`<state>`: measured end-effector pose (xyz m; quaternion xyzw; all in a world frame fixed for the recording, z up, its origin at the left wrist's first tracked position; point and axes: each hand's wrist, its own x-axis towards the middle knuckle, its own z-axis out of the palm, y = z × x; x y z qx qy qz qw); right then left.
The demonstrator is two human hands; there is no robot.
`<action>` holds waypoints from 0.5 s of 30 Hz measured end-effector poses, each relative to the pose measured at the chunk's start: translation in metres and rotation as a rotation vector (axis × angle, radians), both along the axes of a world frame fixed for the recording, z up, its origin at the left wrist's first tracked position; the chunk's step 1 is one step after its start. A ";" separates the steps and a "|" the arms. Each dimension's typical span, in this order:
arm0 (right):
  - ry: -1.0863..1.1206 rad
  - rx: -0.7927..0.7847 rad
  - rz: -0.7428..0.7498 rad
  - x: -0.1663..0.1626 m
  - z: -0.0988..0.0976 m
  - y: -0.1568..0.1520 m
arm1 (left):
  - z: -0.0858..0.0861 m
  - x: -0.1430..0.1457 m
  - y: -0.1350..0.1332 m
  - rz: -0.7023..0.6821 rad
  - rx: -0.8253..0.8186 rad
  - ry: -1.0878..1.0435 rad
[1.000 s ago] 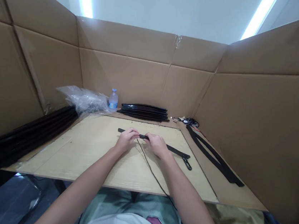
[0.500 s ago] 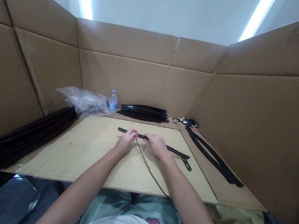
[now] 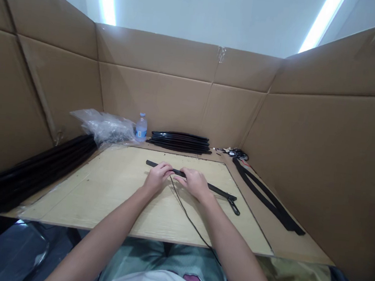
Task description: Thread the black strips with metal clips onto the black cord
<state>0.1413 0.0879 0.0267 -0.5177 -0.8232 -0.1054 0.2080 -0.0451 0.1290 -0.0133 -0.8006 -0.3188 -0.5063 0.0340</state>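
Observation:
A long, narrow black strip [image 3: 219,189] lies at a slant over the pale board, its left end pointing away from me. My left hand [image 3: 158,176] is closed on it left of the middle, fingers over the top. My right hand [image 3: 195,183] grips the strip just to the right, with its thumb reaching toward the left hand. From the left fingertips a thin black cord [image 3: 186,212] runs down over the board edge to my lap. Under the strip's right end lies a small black piece with an elongated loop [image 3: 235,207]. The fingertips' exact contact is hidden.
Tall cardboard walls [image 3: 179,94] enclose the board [image 3: 107,194]. At the back stand a plastic bag [image 3: 111,128], a water bottle [image 3: 141,128] and stacked black strips [image 3: 180,141]. A dark bundle [image 3: 35,170] lies left, a folded black strip [image 3: 265,195] and tangled cords [image 3: 238,153] right.
The strip and both hands have shifted slightly left. My right thumb has moved out from the strip toward the left hand. The looped piece stays about where it was.

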 end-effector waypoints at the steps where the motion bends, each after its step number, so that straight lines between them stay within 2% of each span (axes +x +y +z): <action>1: 0.004 -0.001 -0.015 0.000 0.000 0.000 | 0.000 0.000 0.000 -0.003 -0.001 0.002; 5: 0.016 -0.035 -0.060 -0.001 0.002 -0.001 | -0.001 0.002 -0.002 -0.012 -0.022 0.020; 15: 0.013 -0.057 -0.059 0.004 0.003 0.000 | 0.004 -0.003 -0.003 0.009 -0.111 -0.043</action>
